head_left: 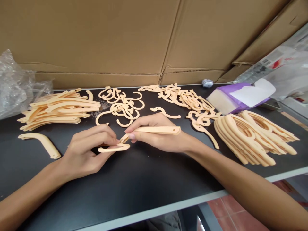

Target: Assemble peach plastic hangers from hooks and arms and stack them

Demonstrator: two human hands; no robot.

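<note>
In the middle of the black table, my left hand pinches a cream plastic hook, its curved end showing below the fingers. My right hand grips a cream hanger arm between thumb and fingers. The arm's inner end meets the hook's end between my fingertips; whether they are joined cannot be made out. Another loose arm lies left of my left wrist. Beyond my hands is a heap of hooks, and a pile of arms sits at the left.
Small curved pieces are scattered at the back right. Stacked hanger parts lie near my right forearm. Behind them stands a purple tissue pack. Cardboard walls the back; clear plastic wrap is at the left.
</note>
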